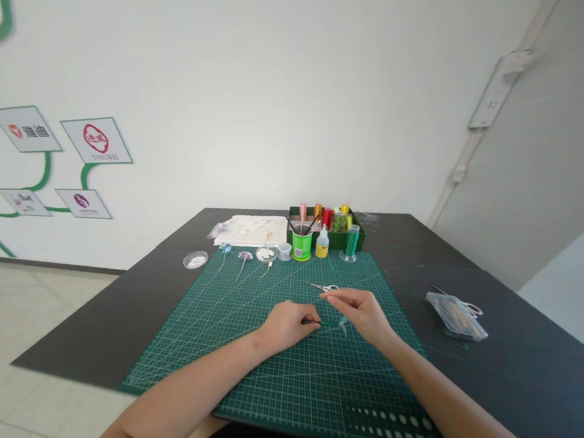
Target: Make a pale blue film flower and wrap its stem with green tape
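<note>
Over the green cutting mat point(284, 393), my left hand point(290, 322) is closed on a thin green stem point(328, 322). At the stem's right end is a small pale blue flower point(344, 325), partly beneath my right hand point(361, 311). The thumb and fingers of my right hand are pinched together just above the stem; what they hold, if anything, is too fine to make out. Small white-handled scissors point(324, 287) lie on the mat just beyond my right fingers.
Behind the mat stand a green can point(302, 246) of tools, a glue bottle point(322, 243), a teal thread spool point(352, 240) and a green box point(362, 237) of spools. Wire-stemmed flowers point(245, 255) lie left. A plastic case point(456, 315) and larger scissors point(472, 308) lie right.
</note>
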`<state>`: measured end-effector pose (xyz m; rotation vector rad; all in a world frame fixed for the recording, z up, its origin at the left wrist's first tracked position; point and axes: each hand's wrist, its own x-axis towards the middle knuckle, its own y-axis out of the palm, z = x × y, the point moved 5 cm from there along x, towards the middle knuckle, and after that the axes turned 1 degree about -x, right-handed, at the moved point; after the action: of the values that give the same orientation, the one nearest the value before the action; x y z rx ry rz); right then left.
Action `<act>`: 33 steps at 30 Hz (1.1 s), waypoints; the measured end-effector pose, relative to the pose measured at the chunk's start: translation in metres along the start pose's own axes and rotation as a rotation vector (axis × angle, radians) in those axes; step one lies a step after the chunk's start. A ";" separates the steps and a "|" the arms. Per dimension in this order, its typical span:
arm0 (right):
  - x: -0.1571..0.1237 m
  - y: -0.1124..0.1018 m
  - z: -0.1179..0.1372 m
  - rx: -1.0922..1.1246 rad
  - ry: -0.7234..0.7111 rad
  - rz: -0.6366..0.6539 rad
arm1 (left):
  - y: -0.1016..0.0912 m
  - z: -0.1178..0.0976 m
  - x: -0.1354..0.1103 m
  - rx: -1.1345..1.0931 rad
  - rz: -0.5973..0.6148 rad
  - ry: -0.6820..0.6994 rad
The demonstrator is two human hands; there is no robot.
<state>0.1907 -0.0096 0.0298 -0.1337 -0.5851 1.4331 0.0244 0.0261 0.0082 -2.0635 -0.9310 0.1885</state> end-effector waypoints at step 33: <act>0.018 0.002 -0.050 0.123 0.254 0.163 | -0.014 -0.008 -0.004 -0.049 -0.233 0.084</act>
<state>0.2124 0.0204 -0.0086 -0.2665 -0.2816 1.5766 0.0173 0.0238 0.0229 -1.9723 -1.1232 -0.0446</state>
